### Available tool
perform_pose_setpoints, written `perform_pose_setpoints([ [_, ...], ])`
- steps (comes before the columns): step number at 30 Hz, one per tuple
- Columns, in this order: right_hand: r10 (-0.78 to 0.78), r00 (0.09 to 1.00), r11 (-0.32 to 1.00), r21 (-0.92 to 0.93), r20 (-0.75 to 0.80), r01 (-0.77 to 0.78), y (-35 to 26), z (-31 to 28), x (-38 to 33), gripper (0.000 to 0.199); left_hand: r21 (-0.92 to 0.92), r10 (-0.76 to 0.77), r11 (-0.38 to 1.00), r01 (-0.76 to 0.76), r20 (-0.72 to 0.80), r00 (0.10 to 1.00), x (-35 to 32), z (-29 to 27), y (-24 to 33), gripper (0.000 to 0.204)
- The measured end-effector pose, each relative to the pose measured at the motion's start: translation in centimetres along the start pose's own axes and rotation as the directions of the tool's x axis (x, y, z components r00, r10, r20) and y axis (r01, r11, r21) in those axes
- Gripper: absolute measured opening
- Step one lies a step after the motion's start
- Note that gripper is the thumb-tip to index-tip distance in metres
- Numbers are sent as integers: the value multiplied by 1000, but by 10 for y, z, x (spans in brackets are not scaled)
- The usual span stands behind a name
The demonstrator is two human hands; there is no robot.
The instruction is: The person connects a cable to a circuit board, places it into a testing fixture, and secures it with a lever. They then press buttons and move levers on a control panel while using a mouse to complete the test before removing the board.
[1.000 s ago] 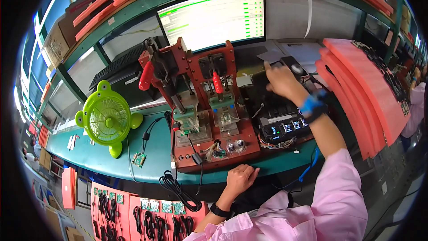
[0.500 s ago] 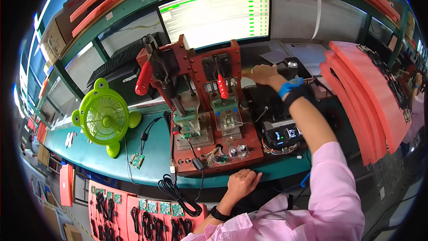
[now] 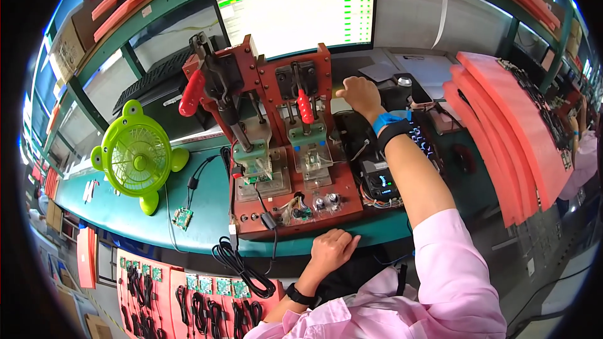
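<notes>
My right hand [image 3: 362, 96] is raised over the bench beside the right upright of a red test fixture [image 3: 295, 210]. Its fingers are bent in and the thumb points toward the upright; the palm side is hidden. At the bench's front edge my left hand [image 3: 333, 250] lies curled, with nothing visible in it. The fixture carries two toggle clamps, each with a red handle [image 3: 304, 107]. A green circuit board [image 3: 257, 176] sits under the left clamp, with a black cable [image 3: 268, 218] running down from it. The right clamp stands over a clear nest [image 3: 314, 164].
Left of the fixture stand a green frog-shaped fan [image 3: 139, 163] and a loose circuit board [image 3: 183, 218]. Boards with coiled cables lie on pink foam [image 3: 166, 295] below. A lit device [image 3: 383, 182], stacked foam sheets [image 3: 496, 144] and a monitor [image 3: 295, 16] surround the fixture.
My right hand's fingers, stretched toward the fixture before, are now more bent. My left hand keeps its place at the bench edge. The whole view has shifted slightly.
</notes>
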State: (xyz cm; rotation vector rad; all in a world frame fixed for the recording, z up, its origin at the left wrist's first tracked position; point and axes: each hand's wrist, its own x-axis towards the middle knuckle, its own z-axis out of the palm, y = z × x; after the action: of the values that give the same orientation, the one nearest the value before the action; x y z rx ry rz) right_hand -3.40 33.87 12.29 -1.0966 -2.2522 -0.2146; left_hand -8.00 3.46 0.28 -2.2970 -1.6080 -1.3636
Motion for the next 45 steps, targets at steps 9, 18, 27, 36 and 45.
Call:
perform_pose_setpoints([
  [9, 103, 991, 992, 62, 84, -108, -3, -3, -4, 30, 30, -14, 999, 15, -6, 1000, -4, 0, 4, 29],
  [18, 71, 990, 997, -21, 123, -69, -3, 4, 3, 32, 52, -18, 998, 17, 27, 999, 1, -1, 5, 29],
  [27, 138, 973, 990, -41, 188, -132, -13, -1, 3, 26, 70, -28, 997, 25, 43, 999, -1, -2, 3, 31],
  [36, 111, 960, 994, -25, 258, -108, -9, -6, 2, 30, 91, -29, 996, 25, 47, 998, 1, 1, 4, 31],
  [45, 206, 975, 953, 246, -87, -179, 9, 18, 10, 24, 123, -18, 992, 10, 61, 998, -2, 3, 9, 30],
])
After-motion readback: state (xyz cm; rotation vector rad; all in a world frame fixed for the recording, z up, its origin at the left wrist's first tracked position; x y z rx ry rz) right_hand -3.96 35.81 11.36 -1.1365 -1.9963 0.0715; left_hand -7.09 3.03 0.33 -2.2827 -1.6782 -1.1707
